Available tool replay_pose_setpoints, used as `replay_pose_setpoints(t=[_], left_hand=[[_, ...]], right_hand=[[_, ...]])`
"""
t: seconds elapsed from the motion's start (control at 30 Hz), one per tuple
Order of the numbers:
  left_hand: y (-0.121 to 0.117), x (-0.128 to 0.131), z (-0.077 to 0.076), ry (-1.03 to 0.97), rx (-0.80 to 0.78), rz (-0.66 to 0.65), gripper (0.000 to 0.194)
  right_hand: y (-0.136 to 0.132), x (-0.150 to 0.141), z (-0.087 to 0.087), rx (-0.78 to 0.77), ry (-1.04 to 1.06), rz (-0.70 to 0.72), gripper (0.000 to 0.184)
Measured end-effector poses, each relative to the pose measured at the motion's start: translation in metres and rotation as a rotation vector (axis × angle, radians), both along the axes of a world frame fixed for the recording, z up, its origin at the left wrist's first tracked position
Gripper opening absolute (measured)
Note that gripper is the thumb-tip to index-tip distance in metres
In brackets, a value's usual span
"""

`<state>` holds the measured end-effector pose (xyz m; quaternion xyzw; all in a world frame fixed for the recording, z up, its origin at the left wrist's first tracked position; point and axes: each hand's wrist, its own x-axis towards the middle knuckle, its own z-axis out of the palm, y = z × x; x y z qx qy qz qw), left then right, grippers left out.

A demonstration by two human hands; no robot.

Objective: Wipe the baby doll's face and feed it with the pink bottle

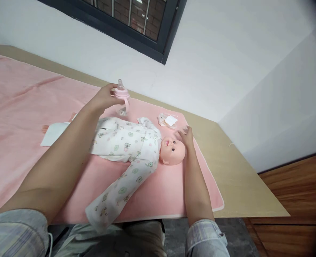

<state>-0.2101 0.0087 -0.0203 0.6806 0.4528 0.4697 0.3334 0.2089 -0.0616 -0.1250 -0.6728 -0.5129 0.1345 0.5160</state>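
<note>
My left hand point(107, 97) is closed around a pink-collared baby bottle point(122, 93), which stands upright with its clear teat uncovered. The bottle is above the torso of a baby doll point(131, 137) lying on its back, dressed in a white printed top with long sleeves. Beyond the doll's bald head, my right hand point(187, 136) pinches a small clear piece point(185, 130) whose kind I cannot make out. Close to that hand lies a clear plastic packet point(163, 120) with a white square on it. My left forearm hides part of the doll's lower body.
A pink blanket point(158, 192) covers much of the wooden table point(229, 157). A white wall and a dark-framed window point(161, 51) rise behind the table. Wooden panels point(299, 192) stand at the right. One doll sleeve point(106, 208) hangs over the front edge.
</note>
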Motion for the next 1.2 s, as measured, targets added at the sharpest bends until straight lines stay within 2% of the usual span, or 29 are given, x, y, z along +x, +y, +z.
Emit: replay_pose_setpoints(t=[0.03, 0.13, 0.23, 0.33, 0.4, 0.57, 0.73, 0.87, 1.0, 1.2], left_hand=[[-0.006, 0.007, 0.005, -0.046, -0.011, -0.018, 0.073], [-0.026, 0.031, 0.019, -0.126, -0.001, -0.101, 0.076], [-0.049, 0.052, 0.029, -0.066, 0.034, -0.207, 0.076], [-0.071, 0.066, 0.032, 0.04, 0.141, -0.314, 0.073], [-0.084, 0.071, 0.032, 0.134, 0.228, -0.338, 0.07], [-0.107, 0.081, 0.035, 0.319, 0.332, -0.297, 0.066], [-0.113, 0.083, 0.037, 0.333, 0.38, -0.28, 0.063], [-0.114, 0.083, 0.039, 0.317, 0.382, -0.264, 0.065], [-0.116, 0.085, 0.04, 0.298, 0.39, -0.236, 0.067], [-0.127, 0.085, 0.041, 0.349, 0.511, -0.23, 0.063]], right_hand=[[0.0, -0.006, 0.013, 0.012, 0.029, 0.007, 0.075], [-0.005, -0.029, 0.055, 0.125, 0.041, 0.215, 0.079], [-0.024, -0.06, 0.092, 0.242, -0.017, 0.412, 0.083], [-0.05, -0.094, 0.117, 0.32, -0.096, 0.518, 0.086], [-0.064, -0.114, 0.125, 0.385, -0.091, 0.519, 0.085], [-0.079, -0.14, 0.127, 0.387, -0.116, 0.536, 0.081], [-0.081, -0.149, 0.125, 0.282, -0.116, 0.565, 0.079], [-0.081, -0.156, 0.122, 0.229, -0.038, 0.614, 0.092], [-0.079, -0.161, 0.117, 0.255, 0.033, 0.637, 0.106], [-0.074, -0.156, 0.116, 0.327, 0.054, 0.54, 0.101]])
